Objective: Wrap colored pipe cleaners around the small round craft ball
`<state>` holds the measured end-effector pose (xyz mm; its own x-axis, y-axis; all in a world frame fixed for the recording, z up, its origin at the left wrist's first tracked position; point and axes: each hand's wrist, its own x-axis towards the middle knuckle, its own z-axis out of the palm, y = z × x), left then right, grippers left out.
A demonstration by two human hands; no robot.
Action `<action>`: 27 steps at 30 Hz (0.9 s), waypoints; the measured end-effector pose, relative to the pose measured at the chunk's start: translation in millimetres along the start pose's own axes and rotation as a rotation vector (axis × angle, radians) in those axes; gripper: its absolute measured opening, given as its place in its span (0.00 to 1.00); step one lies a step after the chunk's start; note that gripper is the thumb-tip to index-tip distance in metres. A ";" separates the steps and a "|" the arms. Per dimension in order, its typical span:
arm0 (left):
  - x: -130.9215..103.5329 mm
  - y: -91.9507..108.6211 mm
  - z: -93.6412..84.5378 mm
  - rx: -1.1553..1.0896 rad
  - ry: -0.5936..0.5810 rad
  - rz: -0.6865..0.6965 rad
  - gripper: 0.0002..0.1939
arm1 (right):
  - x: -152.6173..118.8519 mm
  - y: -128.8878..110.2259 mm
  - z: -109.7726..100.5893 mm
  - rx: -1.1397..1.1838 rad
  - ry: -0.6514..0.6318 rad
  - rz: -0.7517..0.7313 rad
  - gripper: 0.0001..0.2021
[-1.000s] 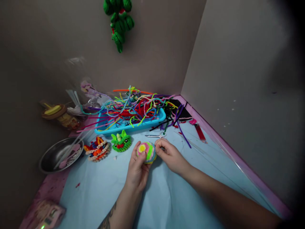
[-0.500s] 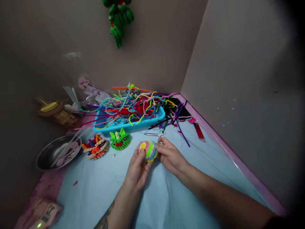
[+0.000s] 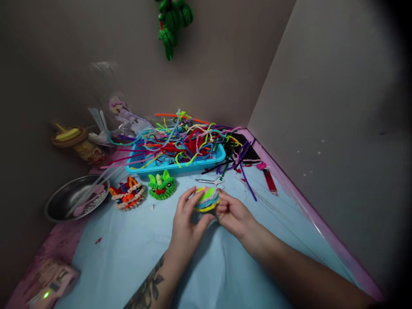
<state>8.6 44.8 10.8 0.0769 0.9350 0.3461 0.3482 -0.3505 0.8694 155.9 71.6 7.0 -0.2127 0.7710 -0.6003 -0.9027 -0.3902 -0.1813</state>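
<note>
Between my hands is a small domed piece of coiled pipe cleaners (image 3: 207, 200), striped yellow, blue, pink and green. My left hand (image 3: 190, 214) curves around its left side, fingers over the top and thumb stretched below the near rim. The fingertips of my right hand (image 3: 232, 213) pinch its right edge. Scissors (image 3: 210, 182) lie just beyond the piece. To the left sit a green pipe-cleaner animal head (image 3: 162, 186) with a yellow horn and an orange, red and cream one (image 3: 128, 194).
A blue tray (image 3: 180, 167) heaped with coloured pipe cleaners (image 3: 193, 141) stands at the back. At left are a metal bowl (image 3: 58, 199) and a pink device with a green light (image 3: 56, 281). A red strip (image 3: 269, 182) lies by the right wall. A green figure (image 3: 172, 25) hangs above.
My left thumb has come off the top of the striped piece to below it, and the left fingers now lie over the top. The piece has tipped, its yellow rim facing me.
</note>
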 end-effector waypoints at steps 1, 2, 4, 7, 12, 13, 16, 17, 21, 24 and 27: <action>-0.2 0.6 -0.3 -0.019 -0.008 0.012 0.25 | 0.0 2.8 -1.7 -0.007 -0.024 0.006 0.08; -0.3 0.9 -0.6 -0.044 -0.011 0.012 0.25 | 0.1 5.3 -3.6 -0.014 -0.052 0.015 0.08; 0.1 0.4 -1.2 -0.095 -0.006 0.000 0.24 | 0.9 8.6 -7.6 -0.040 -0.111 0.041 0.09; 0.9 -0.9 -2.1 -0.147 0.016 -0.014 0.21 | 2.6 9.5 -12.4 -0.087 -0.177 0.067 0.11; 0.2 -1.6 -1.0 -0.183 0.055 -0.042 0.17 | 3.6 8.1 -13.5 -0.106 -0.187 0.065 0.11; -0.4 -1.9 -0.4 -0.188 0.061 -0.047 0.16 | 3.3 8.5 -13.0 -0.103 -0.177 0.070 0.11; -2.0 -2.9 1.0 -0.182 0.080 -0.053 0.15 | 2.0 10.9 -11.4 -0.075 -0.146 0.090 0.10; -2.5 -3.2 1.2 -0.176 0.085 -0.054 0.14 | 1.6 11.9 -11.1 -0.063 -0.139 0.091 0.10; -2.9 -3.2 0.3 -0.182 0.072 -0.055 0.16 | 0.8 13.4 -10.1 -0.030 -0.121 0.072 0.09; -1.9 -2.8 -1.3 -0.223 0.053 -0.084 0.19 | 1.2 10.9 -9.1 -0.026 -0.083 0.056 0.08; -1.5 -3.5 -2.0 -0.233 0.034 -0.092 0.22 | 2.3 8.3 -9.5 -0.041 -0.066 0.055 0.08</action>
<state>5.4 44.5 8.0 0.0222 0.9627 0.2698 0.1273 -0.2704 0.9543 151.6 65.4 -3.3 -0.2871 0.7789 -0.5575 -0.8730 -0.4523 -0.1824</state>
